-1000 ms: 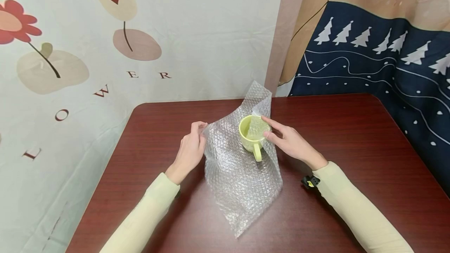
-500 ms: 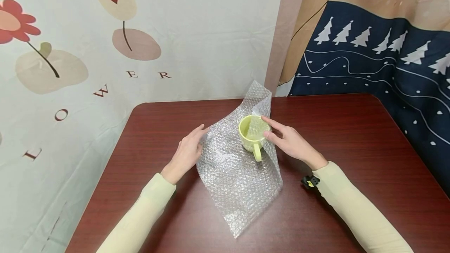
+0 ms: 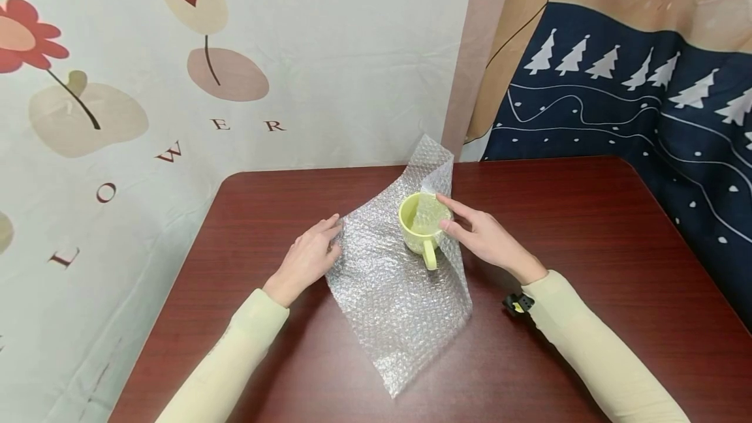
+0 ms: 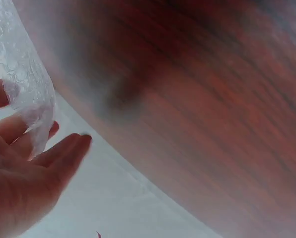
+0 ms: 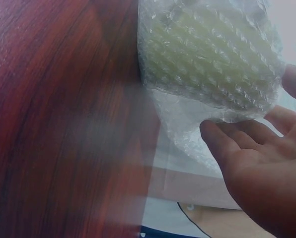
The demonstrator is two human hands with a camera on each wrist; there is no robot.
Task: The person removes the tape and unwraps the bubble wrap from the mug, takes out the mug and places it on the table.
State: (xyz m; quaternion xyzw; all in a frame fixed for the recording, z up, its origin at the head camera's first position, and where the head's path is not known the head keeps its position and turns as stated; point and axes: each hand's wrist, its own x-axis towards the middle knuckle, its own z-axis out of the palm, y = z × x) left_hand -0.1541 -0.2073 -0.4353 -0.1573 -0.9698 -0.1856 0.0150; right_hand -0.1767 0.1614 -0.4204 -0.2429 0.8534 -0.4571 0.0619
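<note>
A pale green mug [image 3: 411, 214] stands on a sheet of bubble wrap [image 3: 388, 292], its handle toward me. On the mug's right side the wrap comes up and folds over the rim into its mouth. There my right hand [image 3: 487, 237] holds the folded wrap against the mug, thumb and fingers at the rim; the right wrist view shows the fingers [image 5: 222, 141] beside the covered wall. My left hand [image 3: 305, 256] lies at the wrap's left edge, fingers extended. In the left wrist view, the wrap's edge [image 4: 36, 94] hangs between its thumb and loosely spread fingers [image 4: 63, 151].
The dark red wooden table [image 3: 564, 227] has rounded far corners. Behind it hangs a pale cloth [image 3: 352, 83] with printed flowers and letters. A navy cloth [image 3: 623, 103] with white trees is at the right. Beside my right sleeve shows a black wrist device [image 3: 518, 304].
My left hand has moved left and slightly down, its fingers straightening. The wrap's left side has spread flatter and farther left. My right hand and the mug have stayed put.
</note>
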